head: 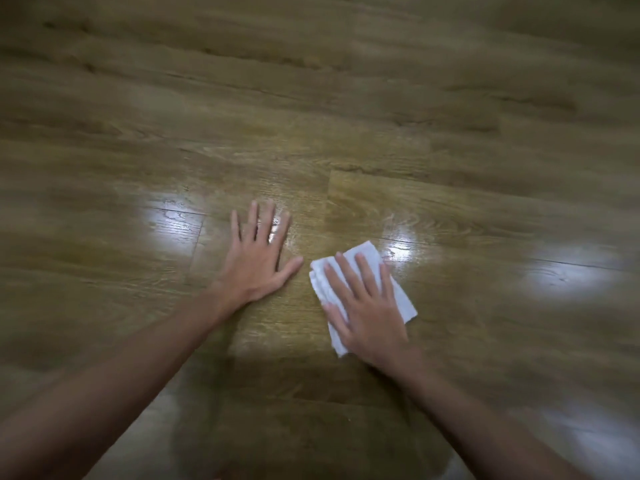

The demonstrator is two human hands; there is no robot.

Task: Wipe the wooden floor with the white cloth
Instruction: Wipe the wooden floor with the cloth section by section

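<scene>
Both hands lie flat on the floor [346, 109], a brown wood-grain plank surface with bright patches of reflected light on its gloss.

The right hand [367, 306] presses down on the cloth [398, 292], a white folded piece lying flat on the planks. Its fingers [363, 271] are straight and slightly spread, laid across the top of the cloth and pointing away from the person and a little to the left. They do not curl round the cloth or pinch it; the palm and fingers only bear on it from above. The cloth shows past the fingertips at its far corner, along the thumb side on the left, and as a wider strip on the right side of the hand. Its near corner pokes out beside the heel of the palm.

The left hand [258, 258] rests flat on the bare floor just beside the cloth, apart from it, with a narrow strip of plank between its thumb tip and the cloth's left edge. Its fingers are straight and fanned out, and it holds nothing.

Both forearms reach in from the lower corners of the view. One light patch lies just beyond the cloth's far corner, another left of the left hand, a third well off to the right. The outer parts of the view are blurred.
</scene>
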